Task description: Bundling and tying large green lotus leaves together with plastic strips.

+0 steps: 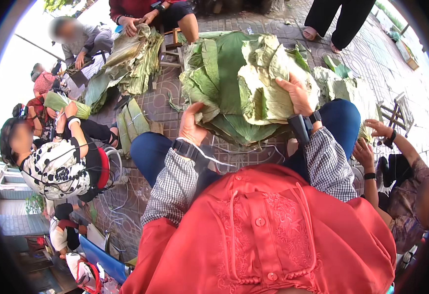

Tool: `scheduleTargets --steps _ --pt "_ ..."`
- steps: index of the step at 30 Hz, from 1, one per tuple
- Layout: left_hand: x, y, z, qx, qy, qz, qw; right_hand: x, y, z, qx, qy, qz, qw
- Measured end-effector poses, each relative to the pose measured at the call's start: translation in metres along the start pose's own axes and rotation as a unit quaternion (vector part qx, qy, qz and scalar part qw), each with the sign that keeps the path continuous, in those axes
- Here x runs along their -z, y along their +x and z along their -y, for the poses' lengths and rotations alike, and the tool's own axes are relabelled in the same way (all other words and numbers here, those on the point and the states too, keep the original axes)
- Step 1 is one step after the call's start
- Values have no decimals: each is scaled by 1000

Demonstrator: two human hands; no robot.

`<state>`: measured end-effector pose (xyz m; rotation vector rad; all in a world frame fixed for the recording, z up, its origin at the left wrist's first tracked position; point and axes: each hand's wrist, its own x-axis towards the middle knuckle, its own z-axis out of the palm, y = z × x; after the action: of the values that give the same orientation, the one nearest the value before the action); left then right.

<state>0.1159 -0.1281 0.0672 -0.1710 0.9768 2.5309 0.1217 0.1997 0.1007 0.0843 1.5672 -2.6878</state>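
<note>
A large stack of dried, pleated green leaves, possibly lotus leaves, spreads in front of my knees. My left hand is at its near left edge, thumb raised and fingers partly hidden against the leaves. My right hand grips the pale, crumpled folded leaves lying on top at the right. From beside my left wrist a white string trails toward my lap. More white string lies on the paving under the stack's near edge.
Folded leaf bundles rest on the paving at left. Another leaf pile is at right, near a small wooden stool. Co-workers sit close on both sides, one with a leaf bundle. A person stands at upper right.
</note>
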Motion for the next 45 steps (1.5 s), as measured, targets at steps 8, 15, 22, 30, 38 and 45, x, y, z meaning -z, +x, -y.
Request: scheduleTargets --steps 8,15,22,30,38,45 --pt "50 28 29 -13 8 25 1000 -1 -11 -26 193 -633 -143 736" --pt "5 8 18 7 -37 -62 997 -82 -66 -38 218 -716 -14 663" --pt "15 11 21 -4 -21 -53 998 -18 -40 -4 76 -521 -115 842" --pt "39 22 20 29 -99 20 994 48 -55 54 63 -733 -313 600" --pt "19 16 20 25 -93 21 995 -59 -39 -7 383 -629 137 663" --pt "44 19 22 -18 -11 80 997 -43 -20 -45 273 -784 -65 553"
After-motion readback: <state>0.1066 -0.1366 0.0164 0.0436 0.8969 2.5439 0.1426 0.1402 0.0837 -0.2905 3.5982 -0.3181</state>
